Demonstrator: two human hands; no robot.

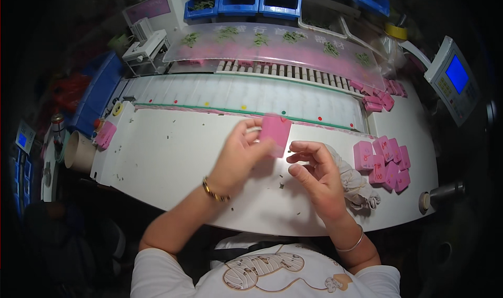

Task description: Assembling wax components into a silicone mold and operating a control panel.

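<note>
White tabletop (pixel 167 162) filled the middle of the view, curved by the lens, with small dark specks scattered over it. Along its far edge ran a pale conveyor strip (pixel 236 94) marked with coloured dots, and behind that a clear cover sheet (pixel 277 49) over pink and green pieces. Blue bins (pixel 259 3) stood on the shelf above. A grey control box with a blue screen (pixel 455 78) sat at far right. Left hand (pixel 236 154) was raised above the tabletop, thumb and fingers pinching a pink tag (pixel 276 133) by its left edge; the tag was blurred, held upright just near the conveyor's front edge. Right hand (pixel 317 175) hovered just beside it, fingers loosely curled and part spread, gripping nothing visible, fingertips close to the tag's lower corner; touching or not, could not tell. A crumpled white cloth bag (pixel 356 185) lay under the right wrist. A pile of pink tags (pixel 385 164) lay further right on the tabletop.
</note>
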